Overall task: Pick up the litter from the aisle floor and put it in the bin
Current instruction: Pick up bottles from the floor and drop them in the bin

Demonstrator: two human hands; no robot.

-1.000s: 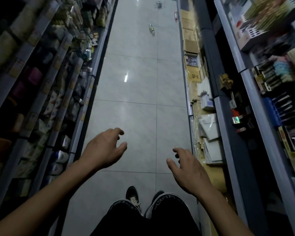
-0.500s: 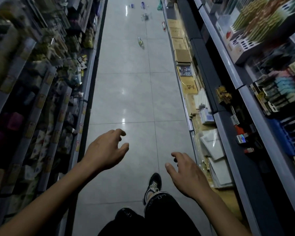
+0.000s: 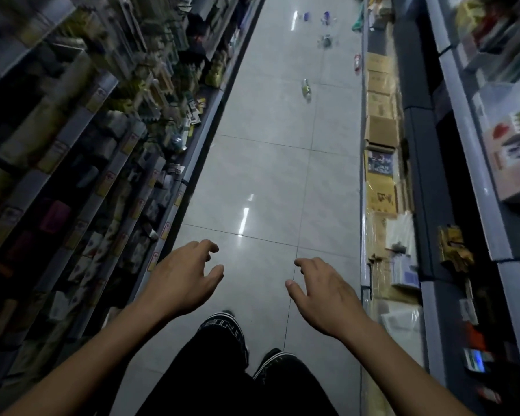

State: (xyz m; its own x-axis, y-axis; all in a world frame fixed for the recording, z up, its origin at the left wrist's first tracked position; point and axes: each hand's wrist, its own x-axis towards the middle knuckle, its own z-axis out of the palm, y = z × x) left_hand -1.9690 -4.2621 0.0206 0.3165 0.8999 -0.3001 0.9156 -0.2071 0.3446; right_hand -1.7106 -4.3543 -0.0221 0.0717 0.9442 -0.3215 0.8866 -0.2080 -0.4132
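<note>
A narrow shop aisle runs ahead, its pale tiled floor (image 3: pixel 270 175) shining under ceiling lights, with crowded shelves (image 3: pixel 81 163) along the left side and stacked cardboard boxes (image 3: pixel 380 130) at the foot of the right-hand shelving (image 3: pixel 451 181).

The litter lies well down the aisle: a greenish bottle (image 3: pixel 306 90) near the middle of the floor, a red-and-white piece (image 3: pixel 357 63) close against the boxes, a dark crumpled bit (image 3: pixel 326 42) beyond it, and two small blue scraps (image 3: pixel 315 17) at the far end. No bin is in view.

Both hands are held out in front at about waist height and carry nothing. The left hand (image 3: pixel 180 280) has its fingers spread and loosely bent; the right hand (image 3: pixel 321 292) is likewise slack and empty. The two are well apart from each other.

This looks like the approach step, with nothing picked up yet. The next move calls for walking on to the bottle, the nearest piece, and bending to grasp it.

The floor between the person's dark shoes (image 3: pixel 267 363) and the bottle is bare tile, so nothing blocks the walk; the boxes only crowd the red-and-white piece.
</note>
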